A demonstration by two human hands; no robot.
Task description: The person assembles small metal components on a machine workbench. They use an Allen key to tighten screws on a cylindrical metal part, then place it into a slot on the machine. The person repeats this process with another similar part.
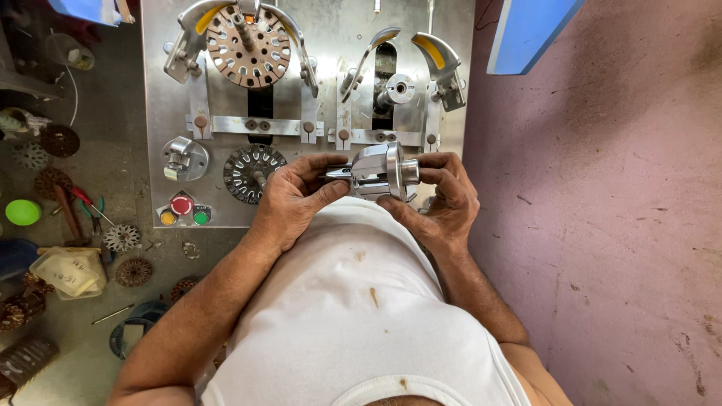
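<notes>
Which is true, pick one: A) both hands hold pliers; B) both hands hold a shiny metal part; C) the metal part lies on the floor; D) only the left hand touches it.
B: the left hand and right hand both grip the shiny metal part in front of the steel panel.

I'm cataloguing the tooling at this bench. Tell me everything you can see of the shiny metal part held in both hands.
The polished silver metal part looks like machined steel: a blocky body with a round flange and a short cylindrical hub pointing right. It lies sideways, held up in front of the steel machine panel, just above the white shirt. The left hand grips its left end, with the thumb beneath it; the right hand cups the flange side. Its underside is hidden.
</notes>
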